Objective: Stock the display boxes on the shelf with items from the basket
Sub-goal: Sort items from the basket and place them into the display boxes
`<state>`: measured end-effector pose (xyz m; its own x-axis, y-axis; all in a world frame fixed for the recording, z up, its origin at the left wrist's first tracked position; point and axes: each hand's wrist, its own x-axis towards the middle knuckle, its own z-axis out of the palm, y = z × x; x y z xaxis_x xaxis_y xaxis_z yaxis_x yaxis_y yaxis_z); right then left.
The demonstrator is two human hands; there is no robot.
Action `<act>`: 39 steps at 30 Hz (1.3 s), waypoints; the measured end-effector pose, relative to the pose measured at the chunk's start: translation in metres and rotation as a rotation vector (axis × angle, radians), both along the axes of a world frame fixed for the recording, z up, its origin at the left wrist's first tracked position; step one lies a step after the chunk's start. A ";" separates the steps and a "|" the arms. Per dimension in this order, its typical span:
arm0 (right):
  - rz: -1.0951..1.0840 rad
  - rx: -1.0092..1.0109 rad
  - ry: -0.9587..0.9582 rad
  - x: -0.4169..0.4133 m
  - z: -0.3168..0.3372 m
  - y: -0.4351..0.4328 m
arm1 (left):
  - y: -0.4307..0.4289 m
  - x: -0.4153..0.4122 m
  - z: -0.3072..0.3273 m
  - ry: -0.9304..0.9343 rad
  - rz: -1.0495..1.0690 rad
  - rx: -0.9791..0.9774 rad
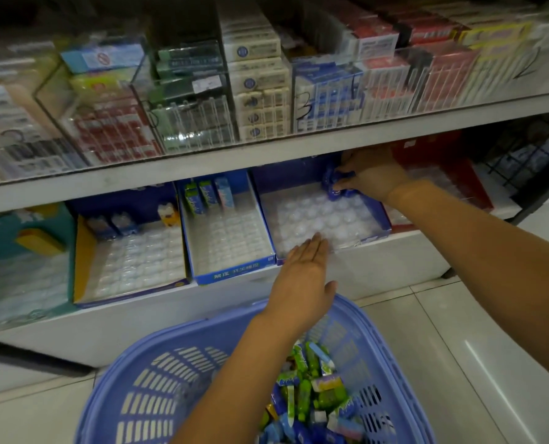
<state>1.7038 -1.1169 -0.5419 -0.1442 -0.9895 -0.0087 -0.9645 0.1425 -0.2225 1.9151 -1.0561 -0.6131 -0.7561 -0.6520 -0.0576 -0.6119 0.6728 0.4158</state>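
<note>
Display boxes (326,219) sit in a row along the front edge of the lower shelf (395,251), and I'm working the blue one toward the shelf's right end. My right hand (374,174) is clenched on a few small blue packs (332,185), pressing them into that box's back right corner, close under the upper shelf board (266,158). My left hand (302,274) is flat and holds nothing, its fingers laid over the box's front lip, steadying it, I judge.

So the placing step is in hand, and this box is otherwise bare, its clear dimpled liner showing. The two boxes toward the left each hold only a few packs at the back. The blue basket (158,373) stands on the floor below the shelf's front edge, with many packs (311,398) heaped at its right side.

Next I'd let go of the packs upright, draw the hand out low under the board, and reach down for more. Headroom is tight at the back; the front is open.
</note>
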 end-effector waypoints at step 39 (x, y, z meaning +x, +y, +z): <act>0.076 0.728 -0.296 0.182 -0.219 0.186 | 0.096 0.103 -0.187 -0.067 0.426 0.690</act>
<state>1.8861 -0.9306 -0.7610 0.0334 -0.7271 -0.6857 -0.8928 0.2867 -0.3475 2.0179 -0.9604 -0.8001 -0.4316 -0.6843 -0.5878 -0.7958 -0.0180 0.6053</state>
